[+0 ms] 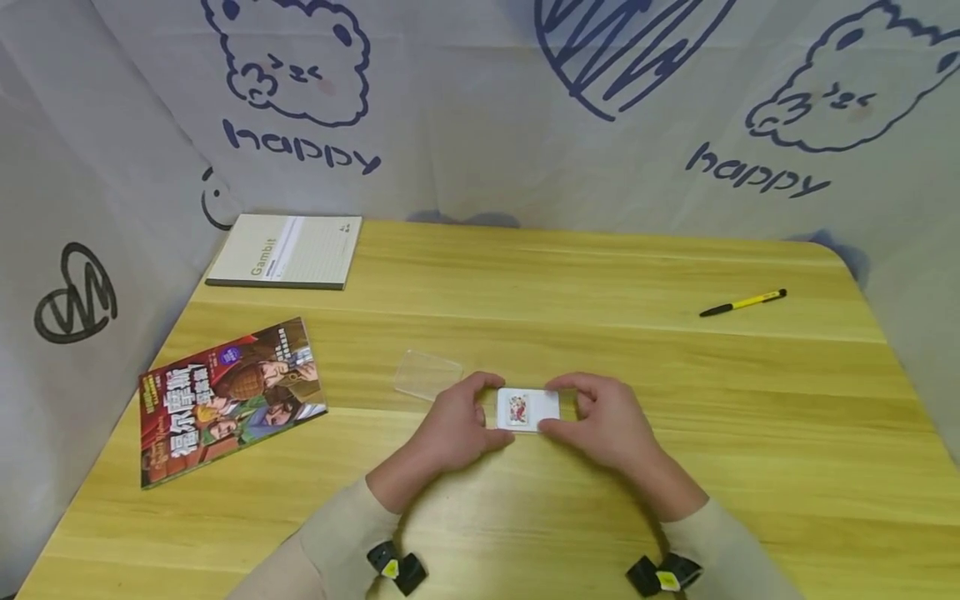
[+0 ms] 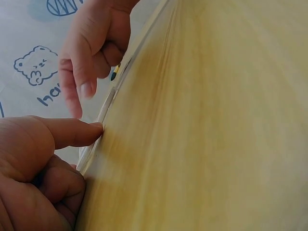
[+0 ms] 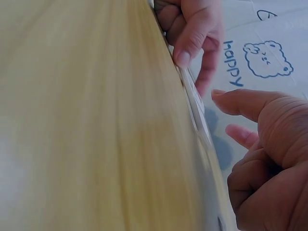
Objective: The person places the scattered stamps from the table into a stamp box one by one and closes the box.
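A small white rectangular playing-card case, with a colourful figure on its left part, lies flat on the wooden table. My left hand holds its left end between thumb and forefinger, one at each long side. Over the right end is my right hand, thumb and forefinger spread. In the right wrist view its thumb appears slightly above the case, apart from it. Just beyond the left hand lies a clear plastic lid. The case's underside is hidden.
On the left are a colourful comic magazine and, behind it, a lined notebook. A yellow and black pen lies at the back right. White cloth with drawings hangs along the table's rear and sides.
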